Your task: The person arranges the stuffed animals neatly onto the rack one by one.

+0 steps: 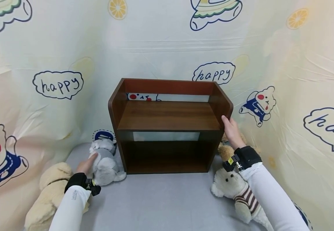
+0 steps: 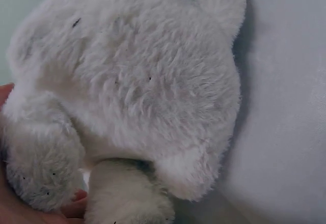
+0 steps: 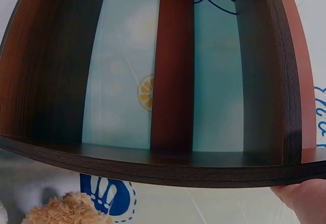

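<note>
A dark brown two-tier desktop bookshelf (image 1: 168, 115) stands upright on the grey surface. My right hand (image 1: 232, 132) holds its right side panel near the front edge, the thumb showing at that edge. In the right wrist view only part of the right hand (image 3: 305, 199) shows beside the shelf's edge (image 3: 219, 177). My left hand (image 1: 85, 165) grips a grey plush toy (image 1: 104, 162) just left of the shelf. The left wrist view shows the plush toy (image 2: 168, 81) close up, looking whitish, with fingers (image 2: 75, 208) by its limb; the rest of that hand is mostly hidden.
A cream plush toy (image 1: 47, 195) lies at the left, beside the left forearm. At the right, a white plush bear (image 1: 230, 183) in a striped top lies under the right forearm, with a brown plush toy (image 1: 225, 150) behind it. Printed curtains (image 1: 155, 57) surround the grey table (image 1: 155, 202).
</note>
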`<state>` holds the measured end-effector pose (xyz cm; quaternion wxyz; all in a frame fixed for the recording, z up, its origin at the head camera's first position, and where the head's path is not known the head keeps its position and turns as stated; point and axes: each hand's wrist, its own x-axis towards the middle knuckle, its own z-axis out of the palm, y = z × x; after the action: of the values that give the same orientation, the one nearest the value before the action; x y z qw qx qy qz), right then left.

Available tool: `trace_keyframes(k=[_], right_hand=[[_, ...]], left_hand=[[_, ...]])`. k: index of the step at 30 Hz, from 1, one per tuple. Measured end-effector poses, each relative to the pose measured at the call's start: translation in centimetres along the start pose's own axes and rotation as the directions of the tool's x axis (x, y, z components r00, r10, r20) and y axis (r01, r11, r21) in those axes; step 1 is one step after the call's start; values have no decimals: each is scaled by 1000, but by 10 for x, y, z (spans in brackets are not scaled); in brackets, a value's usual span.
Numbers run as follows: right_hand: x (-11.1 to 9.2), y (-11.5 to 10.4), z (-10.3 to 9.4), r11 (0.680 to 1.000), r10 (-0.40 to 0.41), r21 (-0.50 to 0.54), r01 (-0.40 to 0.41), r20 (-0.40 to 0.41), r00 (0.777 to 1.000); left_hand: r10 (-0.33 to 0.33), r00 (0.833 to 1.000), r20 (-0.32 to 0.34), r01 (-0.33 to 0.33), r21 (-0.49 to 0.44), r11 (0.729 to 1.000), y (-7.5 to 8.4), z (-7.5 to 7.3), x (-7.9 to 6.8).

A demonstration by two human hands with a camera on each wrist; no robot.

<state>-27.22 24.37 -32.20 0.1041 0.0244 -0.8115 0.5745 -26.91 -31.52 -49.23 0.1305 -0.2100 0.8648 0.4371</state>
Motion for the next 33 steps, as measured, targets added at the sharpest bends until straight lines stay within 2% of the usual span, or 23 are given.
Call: trace_keyframes(k=[7, 13, 24, 28, 33], right_hand=[[3, 2, 1, 1000, -3, -21, 3, -18, 1000], [2, 3, 1, 1000, -10, -24, 10, -6, 1000], [0, 3, 2, 999, -1, -41, 0, -15, 1000], [0, 4, 2, 999, 0, -48, -1, -26, 1000], [0, 4, 2, 999, -1, -52, -1, -30, 1000]], left_hand=[[-20, 999, 29, 20, -22, 1000, 1, 0, -6], [-46, 996, 72, 46, -1, 999, 5, -1, -13], [-53, 983, 175, 53, 2, 999, -1, -3, -2], [-67, 983, 173, 70, -13, 997, -3, -3, 4], [-90, 981, 171, 98, -44, 994, -4, -3, 5]])
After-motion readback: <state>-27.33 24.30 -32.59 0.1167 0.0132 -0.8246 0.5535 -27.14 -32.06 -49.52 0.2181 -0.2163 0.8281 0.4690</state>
